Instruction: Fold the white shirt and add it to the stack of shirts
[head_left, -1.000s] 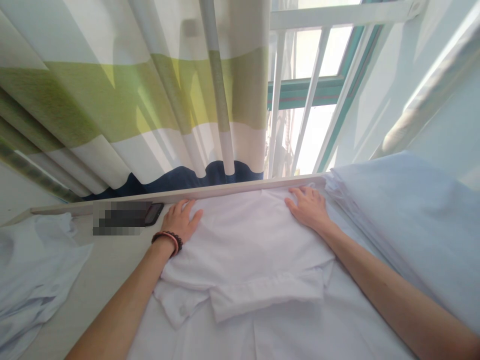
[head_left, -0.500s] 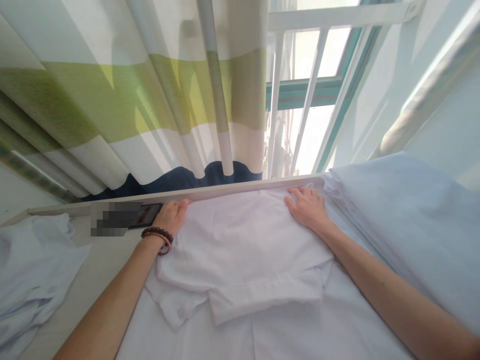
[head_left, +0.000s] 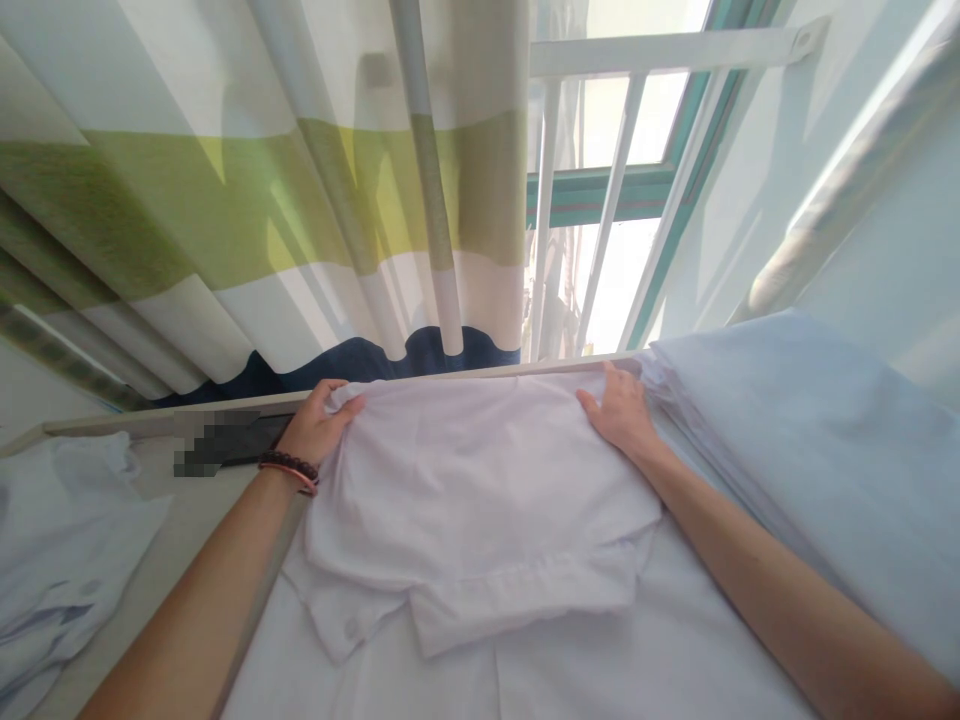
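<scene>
So the white garment (head_left: 480, 490) is laid out a bit toward 6 o'clock from mid-view. Its 10 o'clock corner is pinched by the left hand (head_left: 319, 425), thumb on top. The right hand (head_left: 619, 405) is placed at its 2 o'clock corner, fingers bent; whether fabric's gripped can't be told. Folded white cloth (head_left: 817, 450) is stacked at the garment's 3 o'clock.
</scene>
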